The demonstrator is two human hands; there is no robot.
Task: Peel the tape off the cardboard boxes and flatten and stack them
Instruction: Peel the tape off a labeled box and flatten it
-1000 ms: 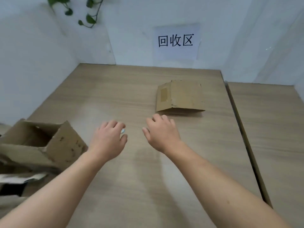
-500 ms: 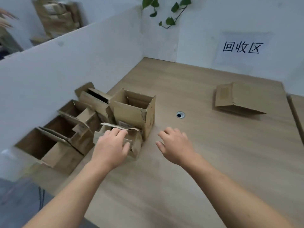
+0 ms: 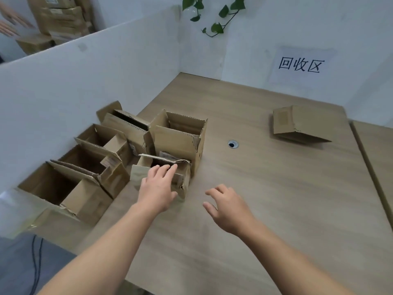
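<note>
- Here the left hand [image 3: 158, 189] lies over the near edge of a small open box [image 3: 180, 177], its fingers [image 3: 168, 170] reaching over the rim into the opening and its thumb low against the box's near right corner; the grasp looks loose, and whether the fingers truly clamp the wall cannot be told.
- The small open box sits directly under and just beyond that hand, with a torn, crumpled flap along its far rim.
- Touching the small box on its far side stands a taller open box [image 3: 178, 137], beyond the left hand's fingertips, flaps up.
- To the left of the left hand, a row of more open boxes [image 3: 89, 167] runs along the white partition [image 3: 85, 81], flaps splayed, crowded against one another.
- The right hand [image 3: 228, 206] hovers above the wooden table [image 3: 276, 199], palm down, fingers spread and a little curled, holding nothing; it is near the small box's right side but apart from it.
- Well beyond the right hand and off to its right, a flattened box [image 3: 302, 124] lies alone on the table, one side bearing a patch of tape.
- Between the right hand and the flattened box, a little nearer the tall box, is a small round hole [image 3: 232, 144] in the tabletop.
- On the wall beyond hangs a paper sign [image 3: 299, 66] with three printed characters.
</note>
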